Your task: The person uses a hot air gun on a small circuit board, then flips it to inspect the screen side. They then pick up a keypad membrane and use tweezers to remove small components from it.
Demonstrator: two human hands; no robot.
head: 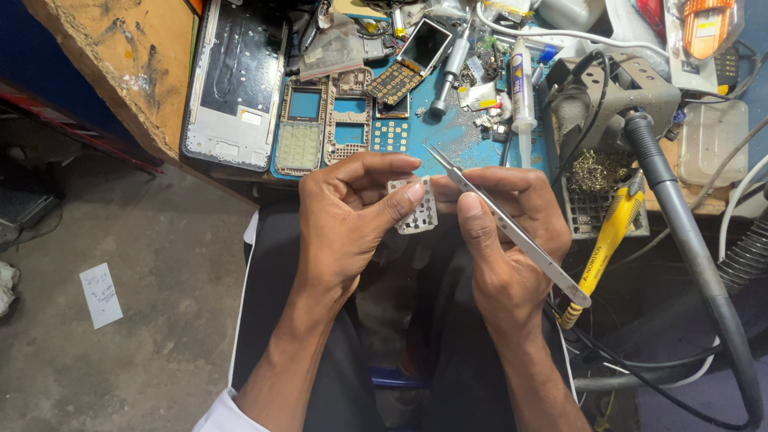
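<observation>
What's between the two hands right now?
In the head view, a small white keypad piece sits between the left hand and right hand, pinched by both; the right also holds tweezers.

My left hand [352, 210] pinches a small pale perforated keypad sheet [416, 210]; my right hand [500, 232] touches its edge and holds slim steel tweezers [512, 232], above the cluttered blue surface [456, 136] with its phone frames.

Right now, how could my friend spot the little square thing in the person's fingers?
Find the blue mat on the cluttered bench, then look just below its front edge at the two hands. The left hand pinches a small white keypad piece full of holes; the keypads on the mat are bigger.
</observation>
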